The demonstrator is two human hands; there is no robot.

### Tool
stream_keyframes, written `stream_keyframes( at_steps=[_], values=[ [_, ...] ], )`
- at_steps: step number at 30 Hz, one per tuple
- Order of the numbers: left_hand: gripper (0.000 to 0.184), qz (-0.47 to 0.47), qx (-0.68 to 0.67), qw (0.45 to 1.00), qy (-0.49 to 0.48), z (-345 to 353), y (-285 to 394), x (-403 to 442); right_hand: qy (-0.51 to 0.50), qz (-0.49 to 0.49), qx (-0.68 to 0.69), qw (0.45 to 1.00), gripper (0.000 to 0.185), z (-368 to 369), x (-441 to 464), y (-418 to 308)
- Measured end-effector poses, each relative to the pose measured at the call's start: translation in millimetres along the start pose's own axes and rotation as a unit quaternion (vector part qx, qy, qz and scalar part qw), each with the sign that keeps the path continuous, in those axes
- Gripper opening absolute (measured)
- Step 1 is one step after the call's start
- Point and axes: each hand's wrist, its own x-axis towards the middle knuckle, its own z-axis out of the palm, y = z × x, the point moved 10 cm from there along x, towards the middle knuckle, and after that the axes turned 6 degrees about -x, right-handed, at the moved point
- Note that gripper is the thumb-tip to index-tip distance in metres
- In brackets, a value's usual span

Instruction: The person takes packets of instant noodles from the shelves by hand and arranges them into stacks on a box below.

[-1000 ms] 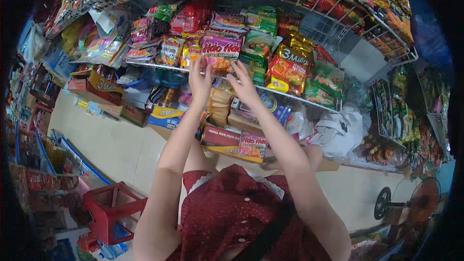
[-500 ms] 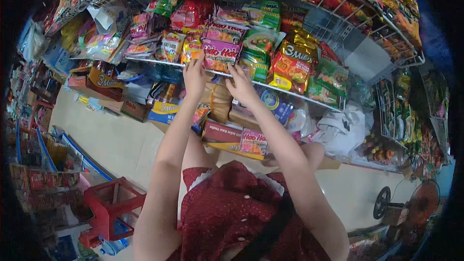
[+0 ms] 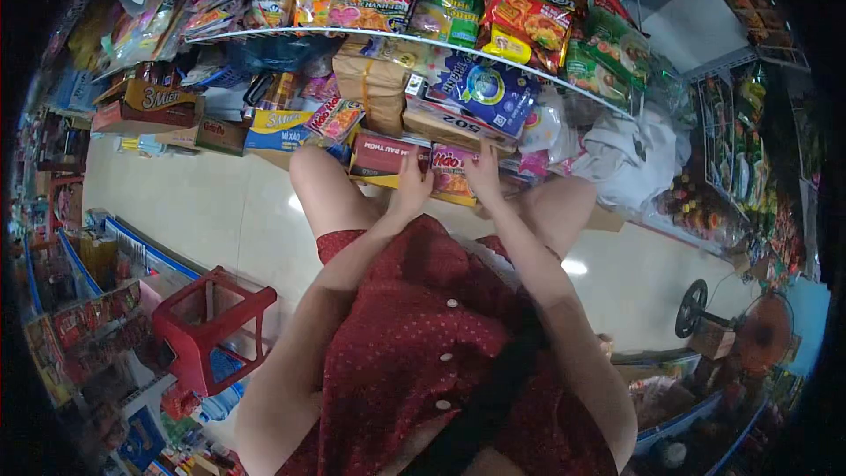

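Your two hands have come down from the packets on the shelf to the low carton, and the shelf now sits higher in view. Pale floor (image 3: 185, 203) spreads around you, with a red stool (image 3: 210, 329) to your left. Across the top runs the wire shelf (image 3: 313, 31), packed with noodles; below it a white bag (image 3: 626, 145) lies to the right. The dark red and yellow carton (image 3: 377, 152) is low in front of you, between your knees. At its right end, face up, is the pink noodle packet (image 3: 452, 167), directly between your hands. Its lettering runs across from hand to hand; with the edges partly covered, you cannot be sure of its long axis. Your right hand (image 3: 485, 181) is nearer, its fingers overlapping the packet's right edge. Your left hand (image 3: 414, 185) is just beside the left edge, over the carton's dark red part. The fingers of both are bent, but whether either has closed on anything cannot be told.
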Motion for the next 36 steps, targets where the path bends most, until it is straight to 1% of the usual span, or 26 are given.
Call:
stream_keyframes(
  at_steps=[1, 2, 4, 5, 7, 10, 11, 12, 14, 15, 16, 17, 18, 20, 22, 23, 25, 26, 27, 28, 29, 30, 32, 34, 35, 36],
  values=[
    [0.051, -0.032, -0.026, 0.999, 0.031, 12, -23, -7, 0.001, 0.047, 0.022, 0.999, 0.060, 11, -7, 23],
    [0.051, -0.031, -0.026, 0.999, 0.029, 19, -23, -10, 0.002, 0.093, 0.045, 0.995, 0.061, 19, -14, 42],
    [0.043, -0.112, -0.013, 0.994, 0.004, 30, -37, -19, 0.005, 0.110, 0.061, 0.992, 0.062, 28, -25, 58],
    [0.043, -0.111, -0.013, 0.994, 0.003, 30, -39, -24, 0.006, 0.126, 0.076, 0.989, 0.063, 29, -31, 64],
    [0.033, -0.052, -0.031, 0.998, -0.011, 32, -28, -24, -0.050, 0.137, 0.071, 0.987, 0.063, 28, -40, 61],
    [0.023, -0.060, 0.009, 0.998, 0.004, 27, -28, -35, -0.064, 0.154, 0.062, 0.984, 0.062, 33, -46, 64],
    [0.021, -0.057, 0.017, 0.998, 0.003, 29, -37, -36, -0.040, 0.144, 0.062, 0.987, 0.061, 31, -47, 68],
    [0.021, -0.031, 0.028, 0.999, 0.003, 24, -25, -37, -0.016, 0.135, 0.063, 0.989, 0.060, 30, -47, 72],
    [0.021, 0.000, 0.018, 1.000, 0.010, 18, -8, -39, 0.057, 0.097, -0.067, 0.991, 0.056, -4, -44, 44],
    [0.021, 0.004, -0.003, 1.000, 0.016, 16, -4, -40, 0.071, 0.107, -0.076, 0.989, 0.050, -8, -42, 44],
    [0.023, -0.011, -0.056, 0.998, 0.001, 17, -5, -40, 0.035, 0.123, -0.040, 0.991, 0.052, -4, -40, 48],
    [0.024, 0.001, -0.048, 0.999, 0.003, 17, -7, -39, -0.002, 0.140, -0.004, 0.990, 0.054, 5, -40, 57],
    [0.025, 0.012, -0.039, 0.999, 0.002, 17, -10, -40, -0.012, 0.153, 0.044, 0.987, 0.046, 16, -42, 69],
    [0.027, 0.023, -0.032, 0.999, 0.008, 17, -11, -41, -0.041, 0.164, 0.147, 0.975, 0.044, 38, -52, 87],
    [0.028, -0.042, -0.072, 0.996, -0.032, 22, -23, -39, -0.050, 0.163, 0.108, 0.979, 0.043, 39, -56, 85],
    [0.028, -0.103, -0.013, 0.992, -0.069, 25, -30, -38, -0.062, 0.183, 0.127, 0.973, 0.041, 42, -58, 88],
    [0.028, -0.088, -0.066, 0.993, -0.041, 27, -48, -39, -0.058, 0.199, 0.158, 0.966, 0.035, 45, -60, 88],
    [0.028, -0.076, -0.117, 0.990, -0.014, 20, -44, -38, -0.056, 0.196, 0.156, 0.967, 0.035, 44, -59, 82],
    [0.027, -0.105, -0.163, 0.981, -0.005, 16, -49, -39, -0.049, 0.180, 0.177, 0.966, 0.032, 42, -56, 74],
    [0.027, -0.102, -0.167, 0.981, -0.003, 10, -49, -38, -0.044, 0.165, 0.197, 0.965, 0.029, 39, -55, 66],
    [0.027, -0.108, -0.226, 0.968, 0.003, -3, -36, -36, -0.045, 0.157, 0.266, 0.950, 0.035, 21, -54, 34],
    [0.027, -0.113, -0.284, 0.952, 0.011, -17, -21, -33, -0.046, 0.153, 0.264, 0.951, 0.035, 5, -50, 11],
    [0.025, -0.096, -0.302, 0.948, 0.026, -51, 16, -14, -0.011, 0.036, 0.193, 0.981, 0.039, -35, -34, -50],
    [0.023, 0.070, -0.193, 0.976, 0.071, -107, 86, 26, 0.081, -0.167, 0.093, 0.978, 0.048, -96, -2, -152],
    [0.021, 0.059, -0.215, 0.970, 0.093, -135, 130, 42, 0.050, -0.145, 0.145, 0.977, 0.049, -98, 18, -166],
    [0.020, 0.108, -0.217, 0.959, 0.146, -157, 144, 66, 0.016, -0.124, 0.194, 0.973, 0.049, -103, 43, -188]
  ],
)
